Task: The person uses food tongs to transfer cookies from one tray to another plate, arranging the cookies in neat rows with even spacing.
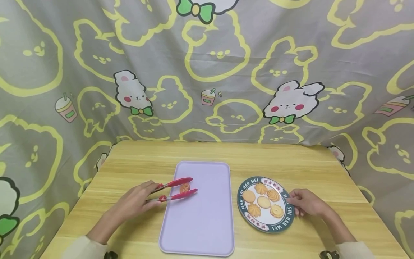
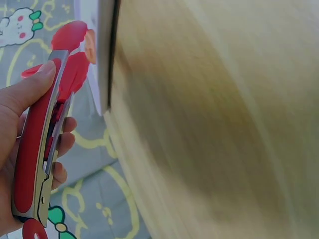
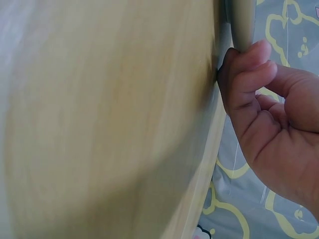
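My left hand (image 1: pixel 138 199) grips a pair of red-and-silver tongs (image 2: pixel 37 144), thumb on one arm and fingers round the other. The red tong tips lie over the upper left part of a lilac tray (image 1: pixel 197 230). A brownish round cookie (image 1: pixel 184 188) is between the tips; whether it touches the tray I cannot tell. On the right, my right hand (image 1: pixel 307 202) pinches the rim of a round plate (image 1: pixel 242 205) with a dark green lettered border. Several golden cookies (image 1: pixel 263 202), some plain and round, others ridged, lie on that plate.
The tray and plate stand side by side on a wood-grain table (image 1: pixel 129 154). Behind the table and along its sides hangs a grey curtain (image 1: pixel 226 126) with yellow outlines and rabbit faces.
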A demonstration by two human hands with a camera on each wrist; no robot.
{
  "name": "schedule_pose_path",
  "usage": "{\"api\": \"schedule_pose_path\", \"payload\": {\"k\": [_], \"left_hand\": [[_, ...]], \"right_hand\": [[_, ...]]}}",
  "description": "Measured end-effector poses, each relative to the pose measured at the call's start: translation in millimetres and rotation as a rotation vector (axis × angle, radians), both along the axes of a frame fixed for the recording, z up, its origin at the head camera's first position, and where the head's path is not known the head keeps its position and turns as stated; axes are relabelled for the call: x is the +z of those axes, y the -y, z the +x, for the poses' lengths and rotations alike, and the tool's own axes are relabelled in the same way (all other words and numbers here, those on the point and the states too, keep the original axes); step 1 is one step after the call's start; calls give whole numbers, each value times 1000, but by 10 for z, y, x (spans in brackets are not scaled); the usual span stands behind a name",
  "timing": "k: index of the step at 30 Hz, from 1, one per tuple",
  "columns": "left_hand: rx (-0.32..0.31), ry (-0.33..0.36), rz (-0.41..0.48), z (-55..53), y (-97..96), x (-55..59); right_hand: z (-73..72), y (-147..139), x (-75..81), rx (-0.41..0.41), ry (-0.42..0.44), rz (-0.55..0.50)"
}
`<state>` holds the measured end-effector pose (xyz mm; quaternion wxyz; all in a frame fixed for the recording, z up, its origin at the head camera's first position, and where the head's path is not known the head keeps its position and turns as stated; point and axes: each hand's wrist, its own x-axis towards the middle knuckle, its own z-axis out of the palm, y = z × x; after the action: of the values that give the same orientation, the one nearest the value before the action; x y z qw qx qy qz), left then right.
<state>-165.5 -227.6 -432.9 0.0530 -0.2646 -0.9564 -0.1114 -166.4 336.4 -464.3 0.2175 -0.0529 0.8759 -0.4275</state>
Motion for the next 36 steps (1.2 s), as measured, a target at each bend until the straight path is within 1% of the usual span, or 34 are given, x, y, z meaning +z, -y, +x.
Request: {"api": "schedule_pose_path", "payload": {"k": [4, 8, 11, 15, 24, 36], "left_hand": [[-27, -5, 16, -20, -73, 42], [-58, -7, 4, -33, -100, 54], [-42, -2, -22, -15, -77, 44], [-9, 10, -35, 34, -29, 25], [-3, 20, -25, 149, 2, 4], [13, -15, -48, 180, -38, 7]], "right_hand": [[1, 2, -2, -5, 1, 8], [0, 9, -1, -4, 1, 5], [-2, 13, -1, 0, 1, 2], [-5, 8, 0, -1, 0, 1], [-12, -8, -3, 3, 2, -2], [-12, -3, 0, 16, -8, -8]]}}
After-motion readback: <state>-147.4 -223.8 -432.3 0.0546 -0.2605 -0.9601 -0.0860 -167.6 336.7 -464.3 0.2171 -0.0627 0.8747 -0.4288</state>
